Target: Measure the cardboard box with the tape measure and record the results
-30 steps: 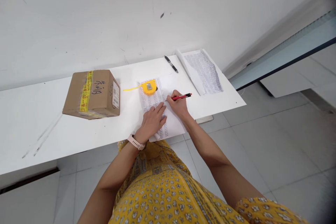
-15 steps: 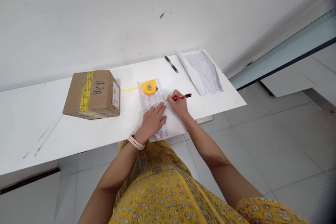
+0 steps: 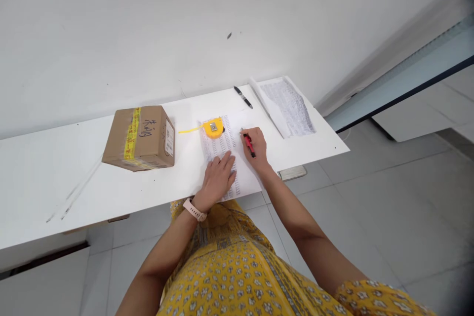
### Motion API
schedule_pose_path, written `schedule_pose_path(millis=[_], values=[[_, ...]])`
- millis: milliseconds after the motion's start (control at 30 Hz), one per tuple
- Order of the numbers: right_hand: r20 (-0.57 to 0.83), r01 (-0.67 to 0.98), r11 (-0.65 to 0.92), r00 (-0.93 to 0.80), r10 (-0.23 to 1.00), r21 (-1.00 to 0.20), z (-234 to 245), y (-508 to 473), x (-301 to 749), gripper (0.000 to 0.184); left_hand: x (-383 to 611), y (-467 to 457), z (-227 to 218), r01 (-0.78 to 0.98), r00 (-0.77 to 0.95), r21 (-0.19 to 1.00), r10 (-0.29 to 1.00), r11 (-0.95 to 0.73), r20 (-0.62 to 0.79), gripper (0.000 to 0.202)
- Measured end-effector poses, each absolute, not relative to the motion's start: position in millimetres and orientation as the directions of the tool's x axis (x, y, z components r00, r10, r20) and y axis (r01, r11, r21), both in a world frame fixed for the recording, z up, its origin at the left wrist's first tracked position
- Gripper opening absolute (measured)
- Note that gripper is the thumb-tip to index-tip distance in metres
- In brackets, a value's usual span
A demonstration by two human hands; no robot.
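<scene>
My left hand [image 3: 219,176] lies flat on a sheet of paper [image 3: 246,177] covered with columns of small handwriting, its fingers stretched out. In my right hand [image 3: 256,145] is a red and black pen [image 3: 249,145], gripped by closed fingers over the paper's right side. The pen's tip points up and away from me, and its back end towards me. A yellow tape measure [image 3: 214,128] rests on the upper part of the paper. A short yellow strip of its tape sticks out to the left.
On the white table [image 3: 148,192], a taped cardboard box [image 3: 142,138] stands to the left. A black pen [image 3: 243,97] lies near the wall. Beside it at the right is a stack of written sheets [image 3: 287,106] with a raised left edge.
My right hand has shifted a little right and turned, so the pen now points back towards me instead of rightward. The whole view has also shifted slightly.
</scene>
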State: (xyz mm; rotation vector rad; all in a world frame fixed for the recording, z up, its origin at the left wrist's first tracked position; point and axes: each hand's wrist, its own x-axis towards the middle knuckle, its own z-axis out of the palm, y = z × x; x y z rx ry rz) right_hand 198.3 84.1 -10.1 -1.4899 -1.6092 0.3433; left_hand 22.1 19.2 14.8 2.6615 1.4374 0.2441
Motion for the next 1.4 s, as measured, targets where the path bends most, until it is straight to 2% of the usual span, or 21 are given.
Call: schedule_pose_path(millis=[67,133,200,333,467,567,667,767,833,933,1000,1033,1133,1233,1333,1400], values=[[0.376,0.768,0.236,0.006,0.927,-0.596,-11.1,83.6,200.9,0.030,12.8,4.4,13.4,0.825,0.534,0.156,0.840,-0.543,0.097,0.043],[0.347,0.812,0.243,-0.053,0.936,-0.530,-8.9,85.6,200.7,0.042,1.2,-11.9,9.6,0.813,0.546,0.170,0.830,-0.558,0.113,0.042],[0.360,0.806,0.288,-0.100,0.927,-0.517,-2.8,91.7,195.8,0.048,-9.9,-27.0,4.5,0.787,0.564,0.202,0.812,-0.583,0.151,0.042],[0.360,0.744,0.375,-0.192,0.913,-0.553,15.2,115.8,170.0,0.042,-22.5,-45.2,-1.9,0.760,0.566,0.246,0.798,-0.602,0.207,0.043],[0.192,0.786,0.366,-0.312,0.931,-0.499,23.6,142.2,138.8,0.065,-24.0,-49.0,-2.7,0.760,0.549,0.281,0.810,-0.586,0.205,0.043],[0.149,0.799,0.379,-0.352,0.924,-0.467,23.3,151.3,127.6,0.063,-24.6,-50.7,-4.3,0.752,0.541,0.320,0.817,-0.576,0.200,0.044],[0.224,0.744,0.414,-0.349,0.910,-0.525,32.4,143.1,127.8,0.058,-26.9,-54.7,0.7,0.731,0.510,0.400,0.832,-0.554,0.221,0.047],[0.292,0.664,0.481,-0.384,0.876,-0.572,61.1,112.4,130.6,0.056,-29.4,-58.1,23.1,0.746,0.318,0.485,0.883,-0.457,0.344,0.061],[0.334,0.592,0.581,-0.481,0.811,-0.558,88.4,82.2,129.5,0.052,-31.1,-58.2,45.7,0.774,0.180,0.475,0.864,-0.420,0.470,0.073],[0.342,0.409,0.733,-0.689,0.639,-0.544,129.4,36.9,121.5,0.044,-37.0,-56.5,76.8,0.796,0.139,0.416,0.801,-0.440,0.582,0.082],[0.322,0.365,0.746,-0.733,0.599,-0.558,150.6,16.3,113.4,0.046,-44.9,-57.4,89.2,0.787,0.068,0.451,0.785,-0.421,0.615,0.078],[0.317,0.346,0.740,-0.740,0.593,-0.577,158.5,10.2,109.0,0.049,-50.0,-59.0,92.9,0.768,0.004,0.504,0.790,-0.395,0.613,0.076],[0.317,0.260,0.707,-0.756,0.573,-0.658,172.8,5.7,95.1,0.056,-66.8,-67.1,99.2,0.607,-0.214,0.738,0.833,-0.295,0.510,0.071],[0.336,0.179,0.681,-0.764,0.551,-0.710,175.4,11.8,79.9,0.058,-80.1,-74.5,104.0,0.312,-0.328,0.915,0.875,-0.255,0.356,0.061],[0.310,0.126,0.594,-0.757,0.575,-0.794,169.7,18.4,65.2,0.068,-89.0,-78.3,106.2,0.019,-0.405,0.964,0.879,-0.267,0.251,0.049],[0.239,0.079,0.470,-0.780,0.578,-0.879,163.6,22.0,56.7,0.064,-94.1,-80.1,105.0,-0.084,-0.445,0.956,0.869,-0.281,0.216,0.046]])
